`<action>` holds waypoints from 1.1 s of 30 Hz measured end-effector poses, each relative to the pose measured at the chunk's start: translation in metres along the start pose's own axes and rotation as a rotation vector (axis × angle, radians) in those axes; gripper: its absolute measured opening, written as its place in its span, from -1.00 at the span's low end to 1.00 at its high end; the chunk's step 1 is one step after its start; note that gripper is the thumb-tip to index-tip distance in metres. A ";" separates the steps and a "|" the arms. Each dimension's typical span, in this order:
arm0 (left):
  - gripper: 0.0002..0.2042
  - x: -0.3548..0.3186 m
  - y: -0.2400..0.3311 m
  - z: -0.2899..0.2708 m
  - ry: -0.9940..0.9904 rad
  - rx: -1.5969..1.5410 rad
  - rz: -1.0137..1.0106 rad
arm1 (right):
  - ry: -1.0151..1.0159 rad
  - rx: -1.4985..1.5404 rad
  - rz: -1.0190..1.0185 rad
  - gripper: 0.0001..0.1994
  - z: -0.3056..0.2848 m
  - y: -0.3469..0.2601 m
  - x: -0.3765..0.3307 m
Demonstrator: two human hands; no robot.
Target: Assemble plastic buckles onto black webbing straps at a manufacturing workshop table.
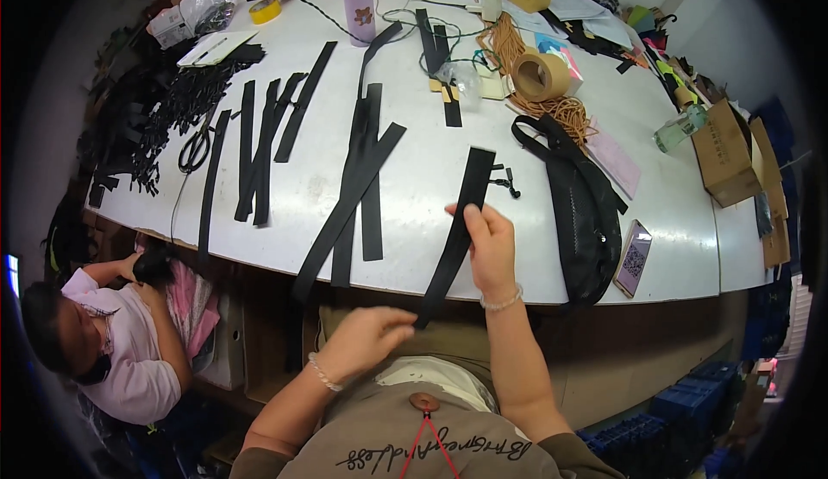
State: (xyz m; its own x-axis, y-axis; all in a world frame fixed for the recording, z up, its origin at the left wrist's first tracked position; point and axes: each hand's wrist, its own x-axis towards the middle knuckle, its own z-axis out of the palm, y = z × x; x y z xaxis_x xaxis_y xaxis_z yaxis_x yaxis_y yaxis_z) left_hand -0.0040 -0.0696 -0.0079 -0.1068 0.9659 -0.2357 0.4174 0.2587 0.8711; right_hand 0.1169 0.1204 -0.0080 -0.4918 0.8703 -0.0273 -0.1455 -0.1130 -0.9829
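Observation:
A wide black strap point(467, 203) slants over the table's near edge in front of me. Partway along it, my right hand point(490, 246) is closed on the strap, thumb on top. At its lower end, below the table edge, my left hand point(373, 336) has its fingertips pinched on the strap. Small black cord pieces point(506, 181) with a rounded end lie beside the strap's upper part. Left of it, several more black straps point(371, 162) lie crossed, some reaching past the table's edge.
A black sling bag point(580, 212) and a phone point(634, 259) lie to the right. Farther back are a tape roll point(541, 77), brown cords point(565, 117) and a bottle point(358, 5). Scissors point(195, 149) and a black cord pile point(185, 91) lie left. Another person point(129, 337) sits lower left.

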 end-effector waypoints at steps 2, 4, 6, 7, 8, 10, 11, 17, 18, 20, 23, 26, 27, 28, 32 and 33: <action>-0.82 0.009 0.030 -0.018 0.216 -0.328 0.072 | -0.034 -0.067 -0.021 -0.76 0.001 0.000 -0.027; -0.77 0.022 0.071 -0.034 0.365 -0.527 0.064 | -0.087 -0.156 -0.106 -0.79 0.005 0.000 -0.052; -0.76 0.041 0.081 -0.040 0.284 -0.674 0.071 | -0.168 -0.152 -0.108 -0.79 0.014 0.001 -0.070; -0.77 0.048 0.078 -0.040 0.195 -0.735 0.051 | -0.216 -0.150 -0.145 -0.79 0.016 0.005 -0.074; -0.81 0.051 0.077 -0.041 0.153 -0.720 0.028 | -0.219 -0.150 -0.152 -0.79 0.014 0.006 -0.076; -0.87 0.052 0.074 -0.032 0.184 -0.760 0.029 | -0.306 -0.189 -0.162 -0.81 0.008 0.004 -0.078; -0.87 0.051 0.070 -0.028 0.173 -0.754 0.015 | -0.301 -0.191 -0.161 -0.81 0.002 0.001 -0.077; -0.88 0.044 0.058 -0.014 0.147 -0.822 -0.046 | -0.125 -0.210 -0.225 -0.90 -0.004 -0.032 -0.063; -0.88 0.043 0.057 -0.014 0.148 -0.821 -0.047 | -0.125 -0.208 -0.225 -0.90 -0.003 -0.032 -0.063; -0.89 0.042 0.057 -0.013 0.148 -0.796 -0.038 | -0.140 -0.217 -0.192 -0.92 -0.001 -0.032 -0.062; -0.88 0.042 0.053 -0.013 0.138 -0.836 -0.029 | -0.142 -0.202 -0.119 -0.94 -0.001 -0.034 -0.064; -0.86 0.042 0.051 -0.013 0.095 -0.900 -0.083 | -0.127 -0.090 0.004 -0.97 0.001 -0.038 -0.063; -0.86 0.042 0.050 -0.013 0.094 -0.902 -0.084 | -0.126 -0.091 0.006 -0.97 0.000 -0.036 -0.063; -0.86 0.044 0.049 -0.012 0.074 -0.921 -0.112 | -0.125 -0.053 0.047 -0.99 -0.002 -0.033 -0.063; -0.86 0.048 0.044 -0.006 0.059 -0.926 -0.126 | -0.126 -0.003 0.112 -0.97 -0.004 -0.029 -0.062; -0.86 0.048 0.043 -0.006 0.060 -0.926 -0.127 | -0.127 -0.003 0.113 -0.97 -0.005 -0.029 -0.062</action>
State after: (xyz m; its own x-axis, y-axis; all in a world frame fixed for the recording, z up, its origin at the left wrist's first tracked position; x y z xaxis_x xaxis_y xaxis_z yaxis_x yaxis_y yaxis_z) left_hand 0.0039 -0.0122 0.0208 -0.1591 0.9221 -0.3528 -0.4831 0.2389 0.8423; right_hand 0.1557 0.0720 0.0211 -0.6095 0.7844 -0.1148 -0.0805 -0.2053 -0.9754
